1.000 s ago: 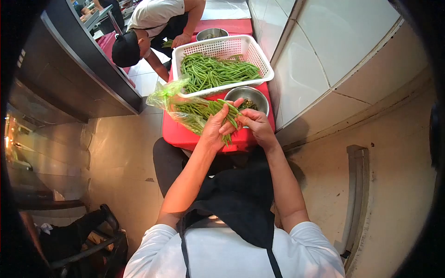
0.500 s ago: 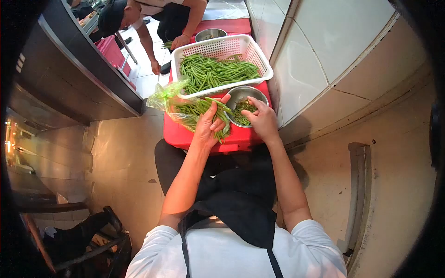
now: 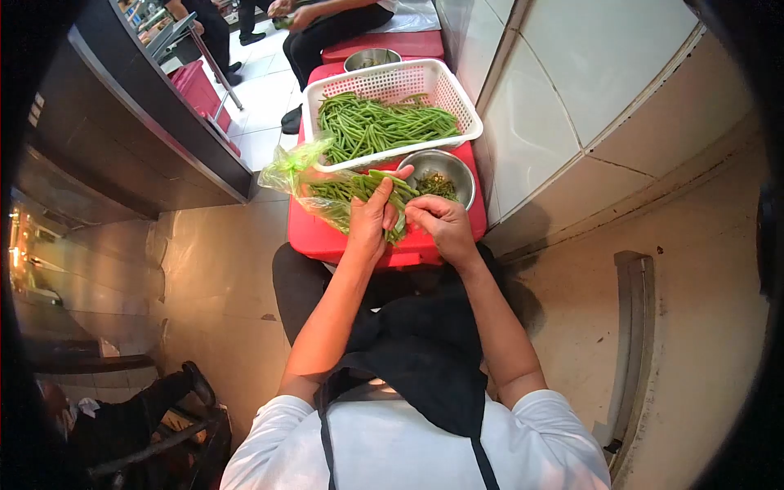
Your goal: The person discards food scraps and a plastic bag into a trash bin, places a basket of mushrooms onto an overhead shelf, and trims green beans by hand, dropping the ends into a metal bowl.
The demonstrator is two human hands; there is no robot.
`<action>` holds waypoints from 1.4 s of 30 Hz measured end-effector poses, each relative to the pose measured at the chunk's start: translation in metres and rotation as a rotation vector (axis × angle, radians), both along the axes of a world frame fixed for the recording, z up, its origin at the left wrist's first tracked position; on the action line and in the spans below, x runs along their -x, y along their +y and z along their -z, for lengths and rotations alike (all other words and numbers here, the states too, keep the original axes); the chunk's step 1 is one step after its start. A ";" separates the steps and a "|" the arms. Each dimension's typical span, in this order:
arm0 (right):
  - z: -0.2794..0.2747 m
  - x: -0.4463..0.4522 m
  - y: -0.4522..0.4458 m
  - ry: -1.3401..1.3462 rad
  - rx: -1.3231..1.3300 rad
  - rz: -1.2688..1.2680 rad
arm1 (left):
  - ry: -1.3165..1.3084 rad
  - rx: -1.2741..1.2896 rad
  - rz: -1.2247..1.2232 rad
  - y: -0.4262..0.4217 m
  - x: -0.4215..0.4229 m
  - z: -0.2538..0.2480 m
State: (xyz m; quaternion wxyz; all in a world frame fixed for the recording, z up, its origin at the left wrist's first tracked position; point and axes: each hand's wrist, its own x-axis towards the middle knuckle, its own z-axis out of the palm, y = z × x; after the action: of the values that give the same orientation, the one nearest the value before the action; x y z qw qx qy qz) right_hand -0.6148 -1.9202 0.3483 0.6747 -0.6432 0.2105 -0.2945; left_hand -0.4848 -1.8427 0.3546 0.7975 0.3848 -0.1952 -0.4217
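My left hand (image 3: 371, 214) is closed around a bunch of green beans (image 3: 398, 186), its thumb lying across them. The bunch sits over the open end of a clear plastic bag (image 3: 320, 206) that holds more beans and has a yellow-green knotted end. My right hand (image 3: 443, 224) pinches at the bean ends beside the left fingers; its fingertips partly hide the spot. Just beyond it, a steel bowl (image 3: 464, 175) holds small green trimmings (image 3: 434, 185).
A white perforated basket (image 3: 445, 82) full of green beans (image 3: 380, 126) stands on the red stool (image 3: 314, 237). Behind it is another steel bowl (image 3: 371, 59). A seated person (image 3: 331, 28) works at the back. A tiled wall (image 3: 539, 122) rises close on the right.
My right hand has come from over the steel bowl left and down to the bean ends. At the back, the person who was bending down has straightened up, hands now raised.
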 end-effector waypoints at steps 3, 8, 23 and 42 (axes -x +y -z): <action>-0.001 0.005 -0.006 -0.084 -0.178 -0.140 | 0.075 -0.010 0.033 0.002 0.002 0.000; 0.000 0.009 -0.028 0.011 -0.086 0.065 | 0.343 0.188 0.116 -0.003 -0.015 0.024; 0.003 -0.014 0.008 0.080 0.326 0.219 | 0.065 0.046 -0.021 -0.007 -0.002 0.007; 0.013 -0.001 -0.014 -0.108 -0.387 -0.193 | 0.333 0.083 0.260 0.006 -0.001 0.008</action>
State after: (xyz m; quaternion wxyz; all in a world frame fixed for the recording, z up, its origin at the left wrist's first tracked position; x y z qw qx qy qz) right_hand -0.6141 -1.9345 0.3358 0.8210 -0.5020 0.1642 -0.2166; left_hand -0.4838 -1.8363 0.3461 0.7729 0.2484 -0.1258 -0.5702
